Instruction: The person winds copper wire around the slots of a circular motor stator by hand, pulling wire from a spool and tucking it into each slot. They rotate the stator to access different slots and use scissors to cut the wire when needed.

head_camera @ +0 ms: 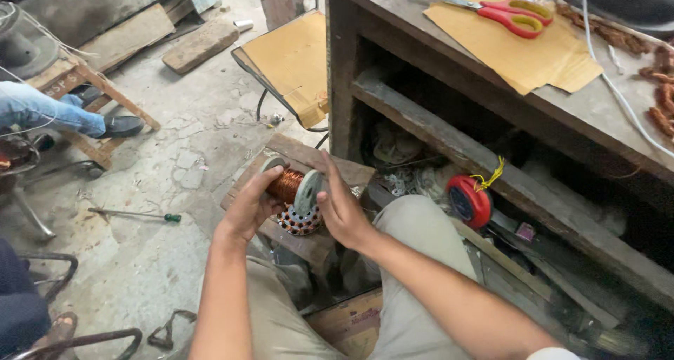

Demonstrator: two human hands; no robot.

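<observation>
Head view: left hand [247, 207] and right hand [342, 209] pinch the copper wire spool [291, 188] by its flanges at frame centre (likely heavy, rigid; windings scratch easily), above a stator [300, 221].

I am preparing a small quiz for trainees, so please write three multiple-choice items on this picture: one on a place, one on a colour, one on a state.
1. Where do the scissors lie?
A. on the brown paper sheet on the workbench
B. on the floor beside the screwdriver
C. on the lower shelf

2. What colour is the wire wound on the spool?
A. blue
B. copper-orange
C. white

3. How is the spool held?
A. lying alone on the floor
B. hanging from the shelf
C. between both hands, above a wooden block

Answers:
1. A: the red-handled scissors rest on the brown paper sheet on the workbench.
2. B: the winding shows copper-orange between the grey flanges.
3. C: the left hand and right hand hold its two ends over the wooden block.
</observation>
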